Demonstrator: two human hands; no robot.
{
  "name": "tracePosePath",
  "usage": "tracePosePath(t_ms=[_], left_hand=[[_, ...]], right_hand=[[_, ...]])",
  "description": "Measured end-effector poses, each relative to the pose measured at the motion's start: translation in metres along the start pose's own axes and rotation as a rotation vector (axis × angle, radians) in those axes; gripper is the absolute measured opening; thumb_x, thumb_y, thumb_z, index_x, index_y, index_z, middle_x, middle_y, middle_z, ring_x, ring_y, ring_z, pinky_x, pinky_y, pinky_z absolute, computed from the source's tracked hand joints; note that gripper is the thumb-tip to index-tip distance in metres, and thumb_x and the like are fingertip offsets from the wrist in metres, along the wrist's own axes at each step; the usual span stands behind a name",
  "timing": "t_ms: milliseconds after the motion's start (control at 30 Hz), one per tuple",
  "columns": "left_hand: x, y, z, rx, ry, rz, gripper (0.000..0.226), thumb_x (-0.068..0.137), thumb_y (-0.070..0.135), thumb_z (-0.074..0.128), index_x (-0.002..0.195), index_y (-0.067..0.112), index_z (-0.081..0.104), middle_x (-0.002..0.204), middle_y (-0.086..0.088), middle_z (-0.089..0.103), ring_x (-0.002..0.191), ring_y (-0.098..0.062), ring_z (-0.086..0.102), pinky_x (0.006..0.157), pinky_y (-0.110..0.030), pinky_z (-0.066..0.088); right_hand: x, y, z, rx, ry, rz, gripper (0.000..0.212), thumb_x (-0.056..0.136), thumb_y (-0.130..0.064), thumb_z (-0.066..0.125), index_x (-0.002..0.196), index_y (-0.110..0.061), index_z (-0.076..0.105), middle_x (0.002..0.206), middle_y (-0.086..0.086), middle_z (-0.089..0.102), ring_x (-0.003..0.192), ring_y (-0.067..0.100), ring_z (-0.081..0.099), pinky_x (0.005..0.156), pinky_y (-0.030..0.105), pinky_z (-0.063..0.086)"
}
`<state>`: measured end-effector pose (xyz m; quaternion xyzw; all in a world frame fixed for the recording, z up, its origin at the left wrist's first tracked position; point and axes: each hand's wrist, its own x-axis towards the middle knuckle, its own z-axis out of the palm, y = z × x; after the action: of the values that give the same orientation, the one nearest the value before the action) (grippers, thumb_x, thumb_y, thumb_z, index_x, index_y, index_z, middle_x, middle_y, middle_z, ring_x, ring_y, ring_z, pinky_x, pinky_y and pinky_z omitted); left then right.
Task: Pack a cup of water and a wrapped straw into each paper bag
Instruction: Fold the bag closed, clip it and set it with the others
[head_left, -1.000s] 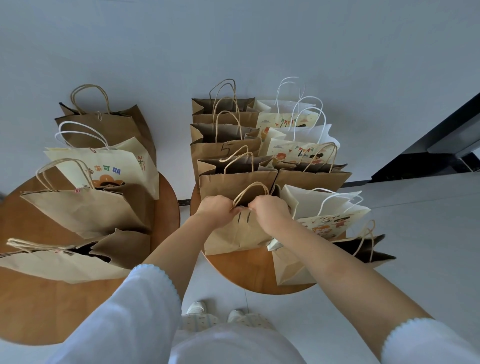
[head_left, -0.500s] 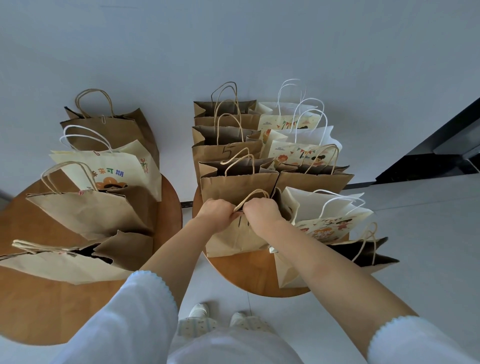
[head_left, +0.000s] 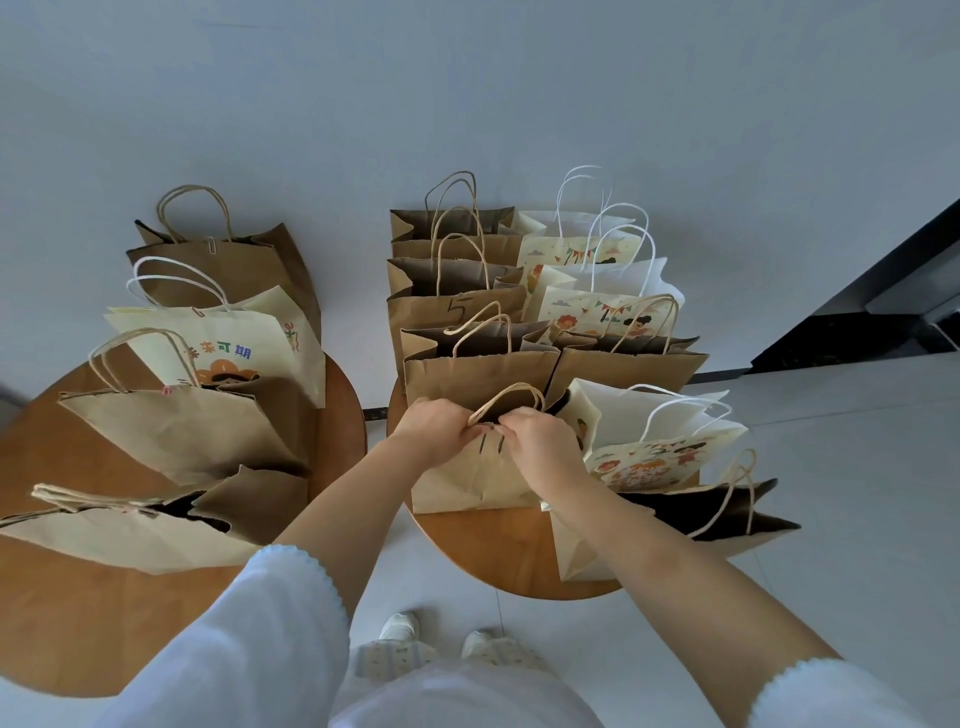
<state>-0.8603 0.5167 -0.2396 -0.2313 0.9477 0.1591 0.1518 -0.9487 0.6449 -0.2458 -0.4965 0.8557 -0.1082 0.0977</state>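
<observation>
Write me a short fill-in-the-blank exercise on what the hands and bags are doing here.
1. Both hands grip the top edge of a ____ paper bag.
2. The left hand and right hand work at the ____ round table.
3. The bag marked 5 has ____ handles.

Missing words: brown; right; brown

Brown bag (head_left: 470, 480), marked "11", is stood upright at near edge of right table; its top is pinched shut under a twine handle (head_left: 506, 399).
</observation>
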Motion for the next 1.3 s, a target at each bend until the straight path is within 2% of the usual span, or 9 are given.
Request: tracePosePath(t_ms=[167,333,467,733,867,967,1033,1200,1300], left_hand=[[-0.001,-0.001,0.001,-0.012,-0.008,-0.005,0.042,0.101,0.042,0.035,0.112,0.013,0.064,0.098,-0.005,0.066,0.081,-0.015,0.054,0.074,-0.022,0.039],[-0.003,-0.005,0.003,-0.050,-0.011,-0.039,0.042,0.099,0.043,0.039,0.109,0.013,0.065,0.092,-0.005,0.064,0.082,-0.017,0.057,0.075,-0.024,0.044],[-0.005,-0.011,0.003,-0.069,-0.024,-0.025,0.037,0.096,0.045,0.047,0.110,0.015,0.065,0.098,-0.004,0.066,0.089,-0.018,0.060,0.082,-0.027,0.049],[-0.020,-0.028,0.001,-0.072,-0.016,-0.020,0.034,0.092,0.042,0.057,0.116,0.017,0.058,0.105,-0.002,0.063,0.093,-0.016,0.059,0.083,-0.027,0.051],[-0.028,-0.031,0.002,-0.093,0.000,-0.053,0.034,0.093,0.040,0.056,0.118,0.017,0.056,0.110,-0.003,0.062,0.098,-0.018,0.058,0.084,-0.026,0.050],[-0.033,-0.031,0.004,-0.096,0.009,-0.076,0.036,0.093,0.040,0.056,0.120,0.017,0.056,0.113,-0.003,0.062,0.100,-0.018,0.059,0.084,-0.026,0.050],[-0.036,-0.031,0.005,-0.099,0.016,-0.088,0.036,0.093,0.039,0.056,0.122,0.017,0.055,0.115,-0.003,0.061,0.102,-0.018,0.059,0.085,-0.025,0.050],[-0.040,-0.027,0.004,-0.083,0.050,-0.100,0.032,0.096,0.033,0.053,0.123,0.015,0.056,0.117,-0.004,0.061,0.105,-0.019,0.059,0.087,-0.026,0.049],[-0.039,-0.024,0.004,-0.069,0.057,-0.096,0.030,0.097,0.031,0.052,0.122,0.015,0.056,0.114,-0.005,0.061,0.102,-0.019,0.060,0.087,-0.026,0.050]], right_hand=[[-0.006,0.000,0.009,-0.111,-0.031,-0.111,0.036,0.094,-0.008,0.054,0.130,-0.005,0.057,0.133,0.012,0.057,0.110,0.031,0.062,0.096,0.039,0.051],[-0.008,0.003,0.016,-0.153,-0.048,-0.136,0.047,0.092,-0.005,0.057,0.138,-0.010,0.048,0.143,0.008,0.048,0.115,0.025,0.060,0.097,0.036,0.050],[-0.022,0.019,-0.002,-0.151,0.083,-0.298,0.042,0.065,-0.012,0.086,0.105,-0.008,0.072,0.103,0.007,0.071,0.073,0.015,0.070,0.062,0.023,0.057],[-0.033,0.053,-0.033,-0.259,0.294,-0.313,0.038,0.062,-0.036,0.086,0.079,-0.009,0.066,0.079,0.008,0.061,0.066,0.019,0.061,0.058,0.024,0.052],[-0.029,0.054,-0.042,-0.439,0.133,-0.195,0.051,0.068,-0.061,0.071,0.081,-0.013,0.069,0.084,0.003,0.067,0.078,0.021,0.064,0.072,0.033,0.052],[-0.029,0.050,-0.044,-0.544,-0.042,-0.113,0.066,0.082,-0.070,0.047,0.110,-0.014,0.067,0.114,0.004,0.063,0.109,0.022,0.055,0.095,0.038,0.038],[-0.030,0.048,-0.043,-0.544,-0.105,-0.144,0.059,0.090,-0.062,0.043,0.126,-0.018,0.059,0.136,0.005,0.048,0.127,0.023,0.039,0.105,0.039,0.027],[-0.026,0.042,-0.038,-0.504,-0.169,-0.184,0.041,0.094,-0.040,0.053,0.128,-0.019,0.057,0.158,0.009,0.015,0.146,0.027,0.007,0.118,0.045,0.006],[-0.017,0.039,-0.037,-0.510,-0.221,-0.175,0.047,0.093,-0.034,0.057,0.135,-0.015,0.048,0.153,0.010,0.030,0.145,0.025,0.018,0.119,0.042,0.008]])
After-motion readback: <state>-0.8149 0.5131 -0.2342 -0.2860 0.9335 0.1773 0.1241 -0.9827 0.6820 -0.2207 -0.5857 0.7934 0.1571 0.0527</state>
